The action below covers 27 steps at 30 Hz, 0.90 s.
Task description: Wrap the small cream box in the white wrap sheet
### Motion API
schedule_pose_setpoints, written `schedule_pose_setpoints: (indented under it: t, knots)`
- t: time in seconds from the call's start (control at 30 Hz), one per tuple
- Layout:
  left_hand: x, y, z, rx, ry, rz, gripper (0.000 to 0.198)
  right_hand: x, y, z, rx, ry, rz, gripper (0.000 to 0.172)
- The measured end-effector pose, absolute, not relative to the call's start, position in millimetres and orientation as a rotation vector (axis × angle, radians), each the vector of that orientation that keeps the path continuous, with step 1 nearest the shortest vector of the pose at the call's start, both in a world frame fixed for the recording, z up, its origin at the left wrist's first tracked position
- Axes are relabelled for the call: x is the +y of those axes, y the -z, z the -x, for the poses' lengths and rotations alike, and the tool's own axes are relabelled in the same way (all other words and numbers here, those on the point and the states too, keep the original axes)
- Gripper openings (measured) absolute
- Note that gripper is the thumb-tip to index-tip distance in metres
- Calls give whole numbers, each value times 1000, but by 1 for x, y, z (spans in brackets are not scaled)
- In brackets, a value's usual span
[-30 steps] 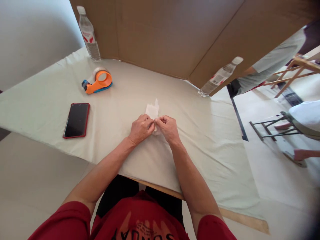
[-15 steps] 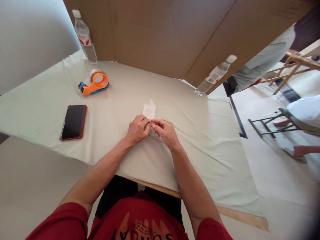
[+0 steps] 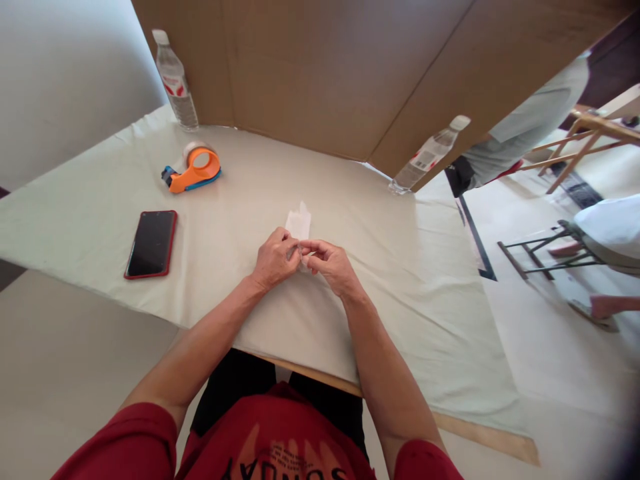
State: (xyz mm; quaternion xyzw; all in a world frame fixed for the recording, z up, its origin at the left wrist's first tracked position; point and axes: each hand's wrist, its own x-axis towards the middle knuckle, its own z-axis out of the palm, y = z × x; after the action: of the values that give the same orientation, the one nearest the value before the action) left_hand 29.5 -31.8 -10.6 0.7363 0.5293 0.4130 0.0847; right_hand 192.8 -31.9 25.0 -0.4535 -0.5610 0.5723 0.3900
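Note:
A small white folded piece of paper (image 3: 299,223) stands up from the cloth-covered table (image 3: 375,220), pinched at its near end by both hands. My left hand (image 3: 273,257) is closed, its fingertips gripping the paper's left side. My right hand (image 3: 330,263) is closed too, thumb and forefinger pinching the paper where the hands meet. The lower part of the paper is hidden behind my fingers.
A red-cased phone (image 3: 151,243) lies at the left. An orange tape dispenser (image 3: 194,171) sits behind it. Two water bottles (image 3: 173,80) (image 3: 425,157) stand by a tall cardboard screen (image 3: 325,67). Other people's legs and a folding stool (image 3: 545,250) are at the right.
My hands have stayed pinched on the paper, with the right fingers shifting slightly toward the left hand. The view moved a little.

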Motion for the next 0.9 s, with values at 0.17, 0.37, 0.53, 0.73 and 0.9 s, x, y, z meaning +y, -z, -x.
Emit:
schedule_pose_setpoints:
  t: [0.17,0.37,0.53,0.73,0.9]
  knots:
    - [-32,10,-28,1521,-1252,-2171,13,-31,-21,-194,-1464,-1429,1146,39]
    - [-30,9,-25,1463,-1266,-2102,27,-32,-17,-192,-1557,-1315,1191,38]
    - [-30,9,-24,1451,-1271,-2073,33,-34,-14,-187,-1715,-1072,1222,32]
    - [-31,7,-25,1454,-1264,-2083,30,-34,-14,-186,-1823,-940,1221,30]
    - [-30,7,-26,1500,-1246,-2090,23,-34,-14,-188,-1899,-876,1193,34]
